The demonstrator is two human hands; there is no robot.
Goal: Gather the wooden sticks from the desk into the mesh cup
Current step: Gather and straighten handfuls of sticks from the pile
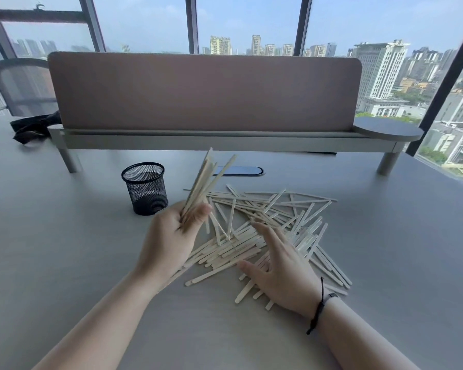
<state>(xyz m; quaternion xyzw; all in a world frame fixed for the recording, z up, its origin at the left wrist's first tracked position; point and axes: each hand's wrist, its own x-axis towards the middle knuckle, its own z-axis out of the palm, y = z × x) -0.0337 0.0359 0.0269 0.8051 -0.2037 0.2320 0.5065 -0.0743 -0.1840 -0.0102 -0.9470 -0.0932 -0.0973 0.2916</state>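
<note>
1. Currently left hand [169, 236] is closed around a bundle of sticks [202, 182], raised off the tabletop [64, 236]; bundle tips fan toward 1 o'clock.
2. Right hand [281, 268] is spread wide, palm down, fingers [262, 229] resting on the loose pile of wooden sticks [265, 225]; it grips nothing.
3. Pile lies scattered and criss-crossed on the tabletop at frame centre, spreading toward 3 o'clock from the left hand.
4. Mesh cup [145, 188] stands upright at 11 o'clock from the left hand, near it but not touching; no sticks visible inside.
5. Black wristband [320, 305] sits on the right wrist.
6. Desk divider [203, 92] runs across at 12 o'clock, with windows [145, 22] and city buildings behind.
7. Mesh chair [22, 84] at 10 o'clock, dark strap [32, 126] below it on the tabletop.
</note>
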